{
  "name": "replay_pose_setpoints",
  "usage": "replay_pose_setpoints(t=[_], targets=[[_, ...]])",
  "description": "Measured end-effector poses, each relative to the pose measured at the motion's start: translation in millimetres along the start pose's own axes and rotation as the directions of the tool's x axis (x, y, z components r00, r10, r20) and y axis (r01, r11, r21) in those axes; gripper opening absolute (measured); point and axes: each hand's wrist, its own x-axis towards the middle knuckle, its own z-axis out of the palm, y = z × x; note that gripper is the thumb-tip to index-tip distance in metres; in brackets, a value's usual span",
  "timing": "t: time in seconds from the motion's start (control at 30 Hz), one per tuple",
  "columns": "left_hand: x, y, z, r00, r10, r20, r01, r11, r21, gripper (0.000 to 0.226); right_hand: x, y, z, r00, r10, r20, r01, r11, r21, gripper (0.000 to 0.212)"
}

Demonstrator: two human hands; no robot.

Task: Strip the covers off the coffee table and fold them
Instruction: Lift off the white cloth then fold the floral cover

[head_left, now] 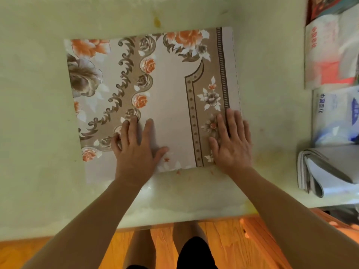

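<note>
Under my fingertips: folded floral cover [155, 90], flat on pale coffee table [35, 94]. My left hand [136, 148] pressing its near-middle, fingers spread; my right hand [232, 144] flat on right border strip, fingers near together. Nothing pinched. Cover stretches ahead and left of both hands, roughly square. Right hand nearest right edge, so likely leads next fold. No containers visible; folded grey cloth [322, 171] right of right hand.

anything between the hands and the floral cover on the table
Nothing visible. The left hand and right hand both lie flat, palms down, directly on the folded floral cover, pressing its near edge onto the table.
</note>
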Motion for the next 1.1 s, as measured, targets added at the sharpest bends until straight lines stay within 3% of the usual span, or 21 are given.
replay_pose_setpoints(t=[0.17,0.3,0.4,0.47,0.53,0.67,0.87,1.07,1.1], targets=[[-20.1,12.1,23.0,0.972,0.233,-0.028,-0.233,0.972,0.008,0.066,-0.3,-3.0,-3.0,1.0,-0.011,-0.002,0.011,1.0,-0.015,0.07],[-18.8,10.3,32.7,0.979,0.204,-0.004,-0.204,0.979,-0.01,0.067,0.2,-27.0,-24.2,0.992,0.108,-0.066,-0.106,0.994,0.036,0.065],[-18.6,10.5,35.7,0.979,0.205,-0.014,-0.206,0.977,-0.05,0.068,4.0,-85.3,-32.1,0.975,-0.006,-0.221,0.049,0.98,0.191,0.051],[-20.4,7.2,38.2,0.977,0.212,-0.004,-0.212,0.975,-0.061,0.071,5.9,-124.7,-19.2,0.977,-0.06,-0.206,0.119,0.95,0.288,0.05],[-19.5,10.1,35.5,0.975,0.221,0.012,-0.22,0.973,-0.063,0.072,10.2,-141.2,-4.4,0.985,-0.002,-0.175,0.064,0.935,0.35,0.051],[-17.2,-15.2,26.4,0.956,0.293,-0.005,-0.29,0.943,-0.166,0.065,15.7,-144.5,13.2,0.974,0.054,-0.219,0.007,0.964,0.266,0.052],[-50.0,-161.1,32.2,0.974,0.225,-0.012,-0.226,0.973,-0.045,0.069,15.8,-151.3,13.0,0.974,0.097,-0.204,-0.061,0.983,0.173,0.054],[-52.2,-166.1,33.2,0.977,0.213,-0.001,-0.213,0.974,-0.073,0.073,15.7,-170.3,2.0,0.98,0.162,-0.118,-0.146,0.981,0.131,0.057],[-52.6,-167.4,34.5,0.977,0.215,-0.008,-0.215,0.974,-0.068,0.073,16.6,-185.9,-4.3,0.985,0.121,-0.125,-0.105,0.987,0.123,0.058]])
